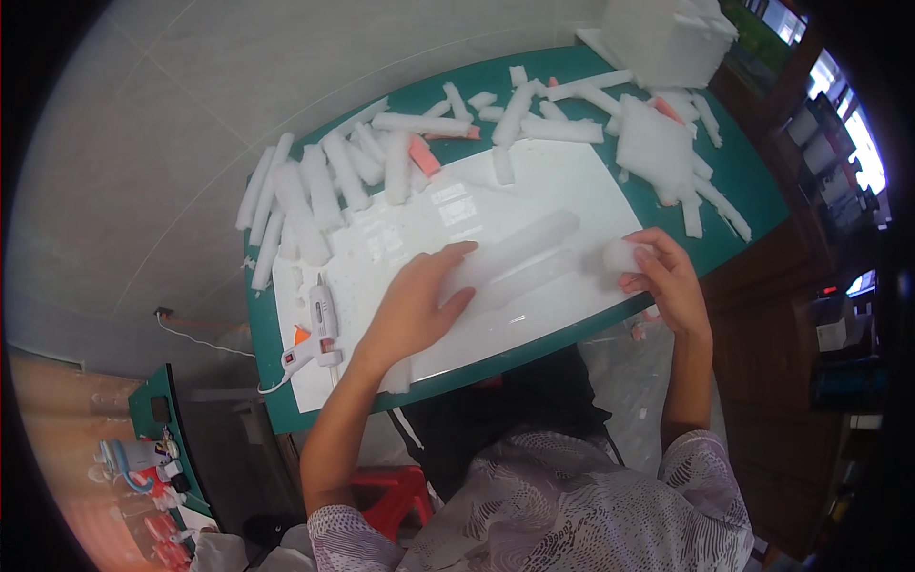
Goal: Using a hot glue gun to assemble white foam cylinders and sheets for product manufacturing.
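Note:
My left hand [415, 305] grips the near-left end of a white foam strip [534, 238], thumb on one side and fingers on the other. The strip slants up to the right over a glossy white board [381, 253], which shows a pale reflection beneath it. To the right, my right hand [672, 281] pinches a small white foam chunk [622, 255] between thumb and fingers, just above the board's right edge. The chunk is apart from the strip, and its exact shape is partly hidden by my fingers.
A white hot glue gun [324, 315] with an orange part lies at the board's left. Foam strips [319, 186], some pink pieces [424, 155] and a foam slab [656, 143] line the far side of the green table [748, 181]. A big foam block [667, 38] stands back right.

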